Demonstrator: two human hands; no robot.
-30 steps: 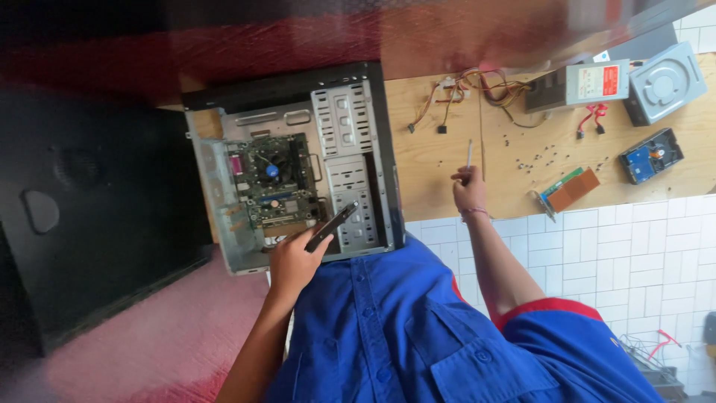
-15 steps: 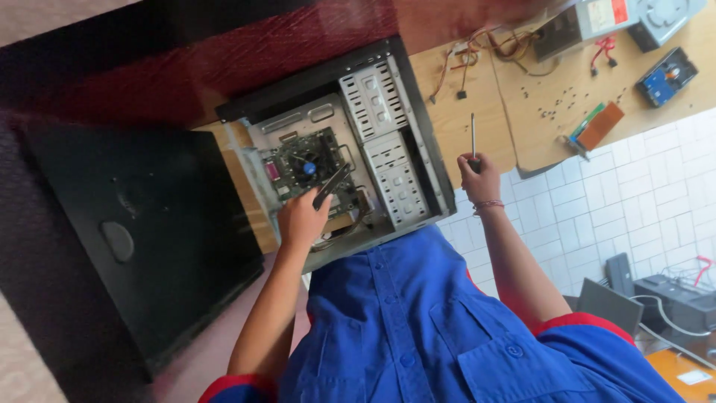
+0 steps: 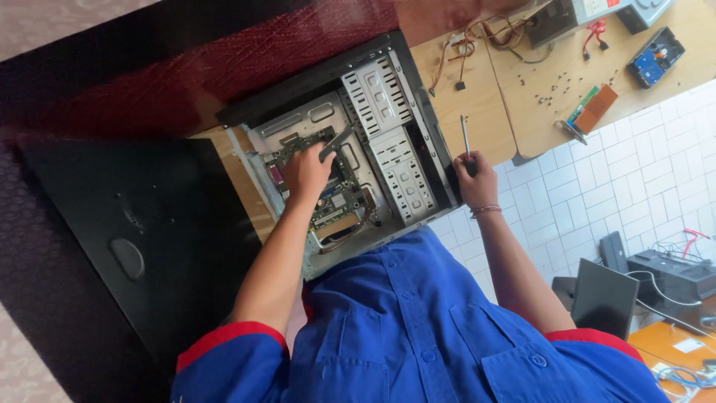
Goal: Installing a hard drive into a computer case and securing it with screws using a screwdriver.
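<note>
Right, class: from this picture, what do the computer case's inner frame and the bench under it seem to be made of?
Inner frame: probably bare sheet metal, dull grey with punched vent slots and folded edges. Bench: looks like light wood or a wood-look board, matt tan, faint grain, with small screws scattered on it.

A flat black metal side panel (image 3: 127,246) is lying on the dark red patterned cloth (image 3: 246,67). A blue-topped hard drive (image 3: 656,57) is resting on the light wooden tabletop (image 3: 492,104), with small loose screws (image 3: 556,88) scattered nearby and an orange-and-green circuit card (image 3: 589,110) lying beside them. Coloured loose cables (image 3: 477,41) are trailing across the wood.
</note>
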